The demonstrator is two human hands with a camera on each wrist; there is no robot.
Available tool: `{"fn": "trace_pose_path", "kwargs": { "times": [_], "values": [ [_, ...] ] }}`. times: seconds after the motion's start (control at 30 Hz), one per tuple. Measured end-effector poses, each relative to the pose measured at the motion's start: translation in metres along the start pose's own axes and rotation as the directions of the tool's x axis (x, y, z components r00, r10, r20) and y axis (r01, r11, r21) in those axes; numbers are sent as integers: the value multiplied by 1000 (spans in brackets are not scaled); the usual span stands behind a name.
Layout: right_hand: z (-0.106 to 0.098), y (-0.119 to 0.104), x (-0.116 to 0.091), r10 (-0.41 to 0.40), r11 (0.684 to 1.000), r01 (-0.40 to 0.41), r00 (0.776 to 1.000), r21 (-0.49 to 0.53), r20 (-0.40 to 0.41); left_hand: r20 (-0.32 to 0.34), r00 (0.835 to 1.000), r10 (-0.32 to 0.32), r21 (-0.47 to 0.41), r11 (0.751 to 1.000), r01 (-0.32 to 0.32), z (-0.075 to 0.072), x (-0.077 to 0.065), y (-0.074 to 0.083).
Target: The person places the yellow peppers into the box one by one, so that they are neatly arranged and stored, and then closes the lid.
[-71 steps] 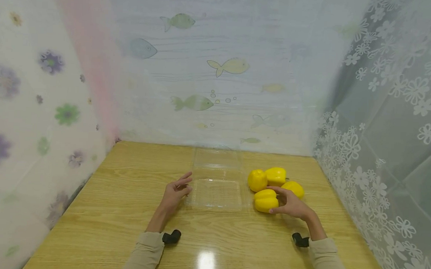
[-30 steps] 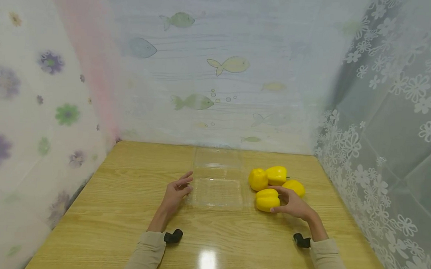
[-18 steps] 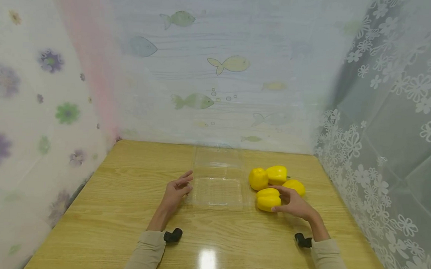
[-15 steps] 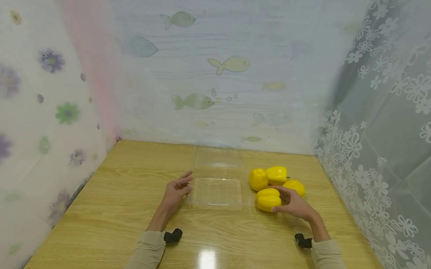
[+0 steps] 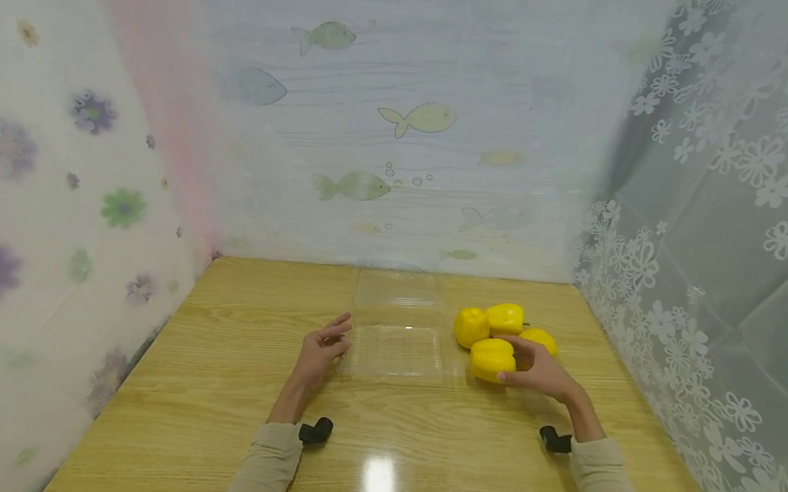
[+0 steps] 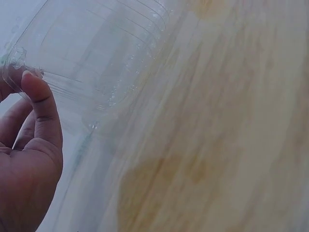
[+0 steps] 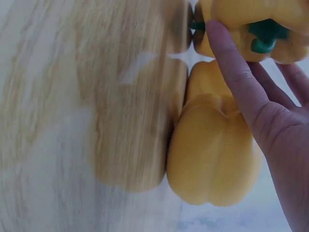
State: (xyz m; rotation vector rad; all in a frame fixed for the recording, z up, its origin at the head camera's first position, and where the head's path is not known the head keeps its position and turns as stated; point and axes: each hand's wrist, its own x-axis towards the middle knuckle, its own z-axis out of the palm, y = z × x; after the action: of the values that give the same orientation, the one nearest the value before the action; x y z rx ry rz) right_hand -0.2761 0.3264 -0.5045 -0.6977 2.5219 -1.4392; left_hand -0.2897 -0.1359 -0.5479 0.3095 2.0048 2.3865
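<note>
Yellow pepper [image 5: 492, 360], likely light, stiff, slick, we'd hold by its sides, as right hand [image 5: 539, 368] does, grip wide, left hand [image 5: 318, 354] pinching clear box [image 5: 397, 350].

A fish-print curtain [image 5: 418, 119] backs a wood-grain table [image 5: 426, 423]; grey tiles [image 5: 729, 275], seemingly, show through white-flowered sheeting [image 5: 761, 163].

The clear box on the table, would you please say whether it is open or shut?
Open: its far half lies spread out behind its near half, not over it.
</note>
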Motion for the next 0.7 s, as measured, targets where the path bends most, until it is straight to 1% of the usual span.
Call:
{"fn": "trace_pose_path", "kwargs": {
  "times": [0.2, 0.4, 0.5, 0.7],
  "values": [
    [-2, -4, 1, -20, 1000, 20, 999, 4, -25, -13, 1000, -19, 5, 1000, 19, 1, 1, 2],
    [-3, -7, 2, -29, 997, 31, 999, 71, -30, -17, 999, -46, -1, 999, 46, 4, 1, 8],
    [-3, -9, 2, -27, 994, 30, 999, 102, -26, -12, 999, -48, 6, 999, 48, 4, 0, 10],
    [0, -16, 6, -39, 989, 44, 998, 139, -43, -12, 999, -40, 22, 999, 41, 4, 0, 12]
  ]
}}
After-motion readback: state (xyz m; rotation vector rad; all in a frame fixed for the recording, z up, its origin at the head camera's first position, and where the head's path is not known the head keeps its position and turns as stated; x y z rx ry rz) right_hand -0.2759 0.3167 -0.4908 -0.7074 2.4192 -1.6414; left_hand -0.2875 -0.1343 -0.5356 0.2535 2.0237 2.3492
